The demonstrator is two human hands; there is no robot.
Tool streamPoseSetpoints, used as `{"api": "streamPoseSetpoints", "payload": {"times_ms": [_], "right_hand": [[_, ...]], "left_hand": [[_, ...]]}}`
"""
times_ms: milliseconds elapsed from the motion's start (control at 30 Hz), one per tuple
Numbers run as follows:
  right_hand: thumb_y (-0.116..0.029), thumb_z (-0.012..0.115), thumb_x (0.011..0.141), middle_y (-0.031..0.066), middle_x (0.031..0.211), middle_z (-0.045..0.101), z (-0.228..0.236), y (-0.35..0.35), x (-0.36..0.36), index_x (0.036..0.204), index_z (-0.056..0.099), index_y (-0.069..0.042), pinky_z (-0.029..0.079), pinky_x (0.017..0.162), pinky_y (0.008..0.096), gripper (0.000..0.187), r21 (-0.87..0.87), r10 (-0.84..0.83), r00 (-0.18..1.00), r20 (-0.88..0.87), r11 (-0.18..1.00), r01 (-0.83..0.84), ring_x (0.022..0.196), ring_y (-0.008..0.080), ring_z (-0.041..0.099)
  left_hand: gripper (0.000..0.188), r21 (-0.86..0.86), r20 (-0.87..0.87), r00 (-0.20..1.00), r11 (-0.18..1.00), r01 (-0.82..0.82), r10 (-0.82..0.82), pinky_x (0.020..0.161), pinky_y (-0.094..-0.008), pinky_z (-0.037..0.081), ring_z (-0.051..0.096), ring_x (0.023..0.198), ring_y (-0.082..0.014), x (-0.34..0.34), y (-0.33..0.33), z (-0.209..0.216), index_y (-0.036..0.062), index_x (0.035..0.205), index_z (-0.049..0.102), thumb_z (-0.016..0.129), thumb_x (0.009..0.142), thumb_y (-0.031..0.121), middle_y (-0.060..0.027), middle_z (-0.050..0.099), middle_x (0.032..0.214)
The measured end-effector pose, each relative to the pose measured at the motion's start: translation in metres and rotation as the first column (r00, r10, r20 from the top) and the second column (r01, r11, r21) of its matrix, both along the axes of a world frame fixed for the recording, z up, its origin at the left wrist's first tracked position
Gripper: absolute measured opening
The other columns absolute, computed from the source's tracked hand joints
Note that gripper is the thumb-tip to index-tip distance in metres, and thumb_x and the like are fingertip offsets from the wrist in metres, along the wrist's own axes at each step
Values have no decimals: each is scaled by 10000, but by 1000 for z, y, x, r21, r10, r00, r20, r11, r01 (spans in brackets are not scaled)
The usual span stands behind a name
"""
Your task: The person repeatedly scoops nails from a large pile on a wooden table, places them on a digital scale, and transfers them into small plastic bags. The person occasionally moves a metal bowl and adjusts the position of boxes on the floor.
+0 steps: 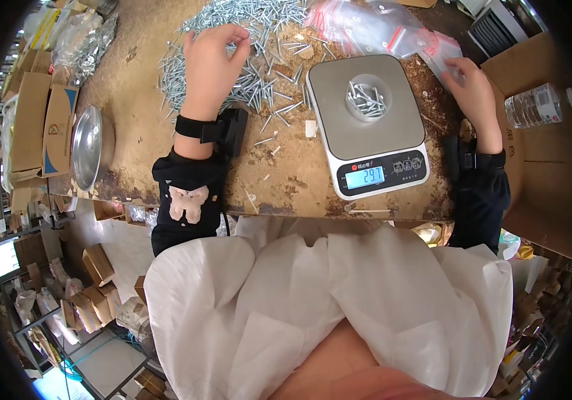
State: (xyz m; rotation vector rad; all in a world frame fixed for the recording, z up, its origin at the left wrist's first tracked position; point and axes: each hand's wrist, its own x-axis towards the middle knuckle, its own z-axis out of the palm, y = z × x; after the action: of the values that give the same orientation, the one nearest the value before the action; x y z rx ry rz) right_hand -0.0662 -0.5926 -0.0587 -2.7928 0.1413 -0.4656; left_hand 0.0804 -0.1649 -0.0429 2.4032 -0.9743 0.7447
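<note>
My left hand (214, 63) is over the near side of a big pile of silver screws (269, 20). Its fingers curl in toward the thumb, and whatever lies between them is too small to make out. At the right, my right hand (471, 90) has thumb and forefinger at the edge of a clear plastic zip bag (436, 52) with a red strip. Between the hands stands a kitchen scale (329, 123) with a grey plate and a lit display. On its plate sits a small clear cup (373, 119) holding several screws.
More zip bags (359, 27) lie spread at the back. An open cardboard box (546, 180) with a plastic bottle (534, 107) stands at the right. A metal bowl (88, 150) is tilted by a carton (59, 130) at the left. Loose screws and crumbs dot the worn wooden table (286, 183).
</note>
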Motion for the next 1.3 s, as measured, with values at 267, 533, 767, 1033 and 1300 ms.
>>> {"api": "streamPoseSetpoints", "payload": {"times_ms": [267,533,767,1033,1300], "right_hand": [[-170,712,808,159,1092,643,4,9,-4,1095,671,-13,493,878,416,330,-58,3,1000,6,998,-2,1004,362,614],[-51,687,792,138,1098,636,7,15,-7,1115,677,-28,491,895,410,323,-86,38,999,7,996,-38,1016,354,604],[-30,676,795,167,999,655,5,11,-3,1026,678,15,515,781,383,235,29,101,990,102,994,-105,876,328,657],[-61,698,793,157,800,676,14,18,-2,882,673,18,521,723,375,121,96,36,996,82,994,-44,789,317,678],[-108,654,892,119,807,674,23,28,-2,907,643,6,506,703,323,116,181,-31,980,196,983,-5,737,226,657]], "left_hand": [[98,-156,-104,995,988,-14,-3,823,-353,468,653,761,-176,-4,-4,11,52,884,716,735,800,98,-49,710,792],[69,-324,-43,999,946,10,-25,965,-408,403,644,705,-141,0,-1,9,111,873,726,744,809,130,9,711,772],[83,-411,-121,992,911,-35,-17,789,-309,442,572,691,-135,-1,-1,13,87,894,730,744,813,99,1,689,779],[117,-578,-273,936,815,26,-224,775,-242,466,569,807,-85,-12,-10,21,31,981,685,716,870,53,-2,676,895],[210,-525,-499,614,777,348,-612,765,-229,429,580,878,-87,-83,-75,38,61,1064,672,723,860,71,-20,695,963]]}}
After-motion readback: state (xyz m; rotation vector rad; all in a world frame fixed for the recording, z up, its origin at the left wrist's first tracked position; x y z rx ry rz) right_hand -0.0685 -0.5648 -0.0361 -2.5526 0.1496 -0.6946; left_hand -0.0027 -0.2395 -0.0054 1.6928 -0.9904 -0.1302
